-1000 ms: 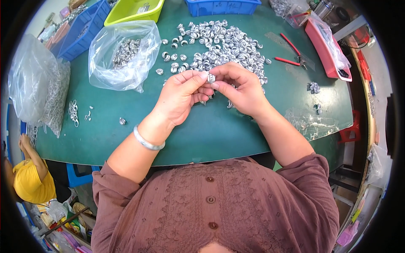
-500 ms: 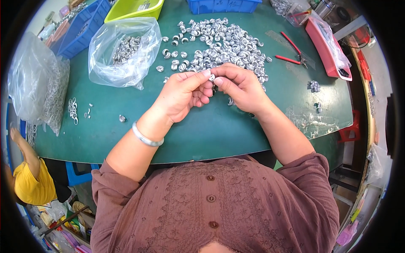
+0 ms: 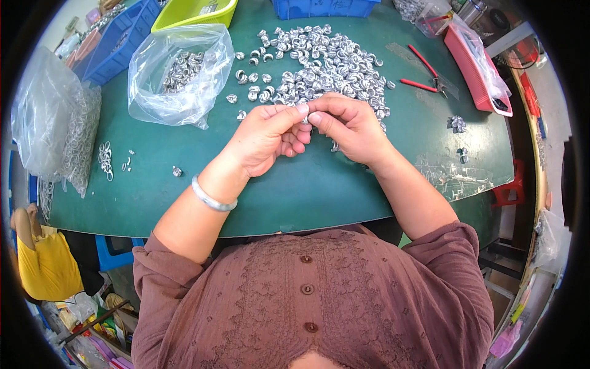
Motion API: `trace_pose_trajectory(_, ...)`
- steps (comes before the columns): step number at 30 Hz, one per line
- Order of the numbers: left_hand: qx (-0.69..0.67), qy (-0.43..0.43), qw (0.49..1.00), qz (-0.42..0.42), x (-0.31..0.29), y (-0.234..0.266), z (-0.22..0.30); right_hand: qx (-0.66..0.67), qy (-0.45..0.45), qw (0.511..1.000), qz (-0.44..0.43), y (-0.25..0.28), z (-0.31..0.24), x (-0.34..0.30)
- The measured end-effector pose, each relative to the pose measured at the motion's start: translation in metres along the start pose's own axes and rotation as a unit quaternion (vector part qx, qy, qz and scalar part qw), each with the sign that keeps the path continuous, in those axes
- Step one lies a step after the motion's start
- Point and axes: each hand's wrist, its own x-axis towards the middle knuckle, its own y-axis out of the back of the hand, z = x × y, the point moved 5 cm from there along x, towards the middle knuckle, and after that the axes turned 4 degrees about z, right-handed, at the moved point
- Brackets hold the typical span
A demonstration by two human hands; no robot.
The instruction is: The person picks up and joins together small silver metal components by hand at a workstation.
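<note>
My left hand and my right hand meet just in front of a heap of small silver metal pieces. Thumbs and forefingers of both hands pinch one small silver metal piece, mostly covered by the fingertips. The other fingers of my left hand are curled beneath it. Some curved, ring-like pieces lie scattered to the left of the heap. Left of them stands an open clear plastic bag with more such pieces inside.
Red-handled pliers lie right of the heap, near a pink basket. Blue and yellow-green bins stand at the back. A bag of metal rings sits at the left. A person in yellow is at lower left.
My fingertips have closed further over the small metal piece, so less of it shows. The person in yellow at lower left has moved their arms. The things on the table stay put.
</note>
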Motion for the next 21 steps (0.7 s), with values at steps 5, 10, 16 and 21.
trace_pose_trajectory(5,-0.027,0.013,0.999,-0.025,0.0013,0.001,-0.002,-0.004,-0.004,1.0,0.002,0.0004,0.0013,-0.0008)
trace_pose_trajectory(10,-0.074,0.006,0.996,-0.054,0.004,0.0041,-0.0014,0.004,-0.037,0.999,0.013,0.0034,0.0008,-0.0015)
trace_pose_trajectory(16,-0.111,0.023,0.992,-0.052,0.0059,0.0066,-0.0028,-0.018,-0.017,0.999,0.025,0.0058,0.0004,-0.0012)
trace_pose_trajectory(21,-0.127,0.027,0.99,-0.063,0.0055,0.007,-0.0023,-0.08,0.031,0.996,0.019,0.0073,-0.0021,-0.0007)
